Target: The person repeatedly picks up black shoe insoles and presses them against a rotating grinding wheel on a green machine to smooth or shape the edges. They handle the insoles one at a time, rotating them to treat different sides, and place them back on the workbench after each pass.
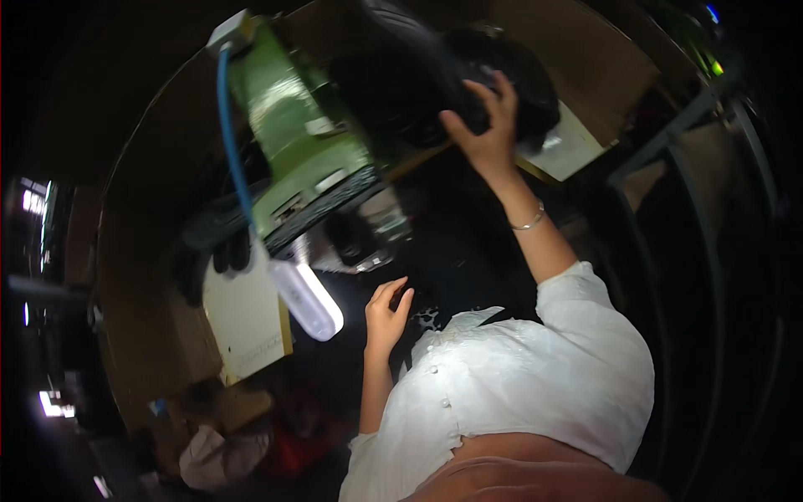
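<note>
Bare right hand (pixel 488 134) motion-blurred, its contact with the long, dark strip (pixel 412 32) unclear, that strip cut off by the top edge, rounded black heap (pixel 534 100) partly hidden behind fingers, white buttoned shirt (pixel 544 368) cut off below.

A white short-sleeved shirt (pixel 544 368) with small pale buttons (pixel 445 403) and, near the right hand (pixel 489 130), a thin silvery bangle (pixel 530 221) are being worn

Green machine (pixel 303 125) and lamp (pixel 306 299) obstruct the left grip (pixel 387 316) forward-left.
</note>
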`<state>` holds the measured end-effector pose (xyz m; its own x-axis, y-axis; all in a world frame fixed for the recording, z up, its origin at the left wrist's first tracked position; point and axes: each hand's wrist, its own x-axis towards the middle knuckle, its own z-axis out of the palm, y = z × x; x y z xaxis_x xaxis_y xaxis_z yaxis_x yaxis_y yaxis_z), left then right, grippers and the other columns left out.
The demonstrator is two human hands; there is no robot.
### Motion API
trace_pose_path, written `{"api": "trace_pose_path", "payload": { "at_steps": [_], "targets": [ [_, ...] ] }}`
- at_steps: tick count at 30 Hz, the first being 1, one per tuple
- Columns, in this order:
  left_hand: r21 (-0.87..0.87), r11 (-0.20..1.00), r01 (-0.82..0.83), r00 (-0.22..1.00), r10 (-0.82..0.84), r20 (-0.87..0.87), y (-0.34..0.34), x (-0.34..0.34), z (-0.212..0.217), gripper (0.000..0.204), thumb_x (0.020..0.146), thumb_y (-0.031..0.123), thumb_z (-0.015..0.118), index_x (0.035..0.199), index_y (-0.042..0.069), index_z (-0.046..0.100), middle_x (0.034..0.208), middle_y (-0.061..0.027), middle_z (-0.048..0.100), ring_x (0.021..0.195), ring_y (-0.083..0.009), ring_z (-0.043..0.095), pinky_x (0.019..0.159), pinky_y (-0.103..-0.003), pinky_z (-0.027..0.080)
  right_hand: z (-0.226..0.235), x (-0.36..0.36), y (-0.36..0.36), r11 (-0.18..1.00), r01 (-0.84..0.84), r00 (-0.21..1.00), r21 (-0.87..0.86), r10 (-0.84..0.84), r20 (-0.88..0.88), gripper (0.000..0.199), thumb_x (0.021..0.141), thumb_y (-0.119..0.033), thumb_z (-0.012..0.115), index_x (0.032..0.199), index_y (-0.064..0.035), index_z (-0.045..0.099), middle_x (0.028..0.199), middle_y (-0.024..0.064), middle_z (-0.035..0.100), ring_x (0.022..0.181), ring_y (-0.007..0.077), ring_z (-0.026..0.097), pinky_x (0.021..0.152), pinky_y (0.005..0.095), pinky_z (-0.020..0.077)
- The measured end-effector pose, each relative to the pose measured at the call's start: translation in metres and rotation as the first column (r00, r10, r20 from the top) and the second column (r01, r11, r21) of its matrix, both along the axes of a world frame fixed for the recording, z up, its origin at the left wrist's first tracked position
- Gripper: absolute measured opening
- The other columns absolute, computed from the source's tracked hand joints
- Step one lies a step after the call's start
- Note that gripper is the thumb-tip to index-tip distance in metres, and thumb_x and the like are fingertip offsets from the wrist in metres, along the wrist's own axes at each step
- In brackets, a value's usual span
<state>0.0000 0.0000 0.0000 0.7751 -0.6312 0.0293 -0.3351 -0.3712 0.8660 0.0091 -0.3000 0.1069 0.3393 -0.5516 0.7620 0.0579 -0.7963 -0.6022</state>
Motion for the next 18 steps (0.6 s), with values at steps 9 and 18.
{"api": "trace_pose_path", "payload": {
  "at_steps": [9,18],
  "targets": [
    [-0.053,0.866,-0.498,0.616,0.396,0.682,0.02,0.152,-0.005,0.034,0.075,0.01,0.059,0.109,0.006,0.057,0.117,-0.0149,0.051,0.107,-0.0337,0.046,0.092,-0.041,0.036,-0.099,-0.048,0.05,0.824,-0.385,0.886,0.415,0.456,-0.084,0.021,0.076,-0.006,0.065,0.097,-0.0051,0.062,0.121,0.0134,0.047,0.106,0.0221,0.052,0.072,0.0263,0.0495],
    [0.597,0.624,-0.504,0.706,-0.1,0.701,0.005,0.282,0.005,0.053,0.087,0.011,0.038,0.137,0.027,0.028,0.144,-0.0095,0.025,0.13,-0.0316,0.028,0.101,-0.059,0.019,-0.127,-0.078,0.068,0.713,-0.388,0.784,0.584,0.588,-0.198,0.015,0.077,-0.005,0.063,0.091,-0.0036,0.064,0.108,0.0083,0.054,0.086,0.0138,0.06,0.065,0.0226,0.0483]
  ]
}}
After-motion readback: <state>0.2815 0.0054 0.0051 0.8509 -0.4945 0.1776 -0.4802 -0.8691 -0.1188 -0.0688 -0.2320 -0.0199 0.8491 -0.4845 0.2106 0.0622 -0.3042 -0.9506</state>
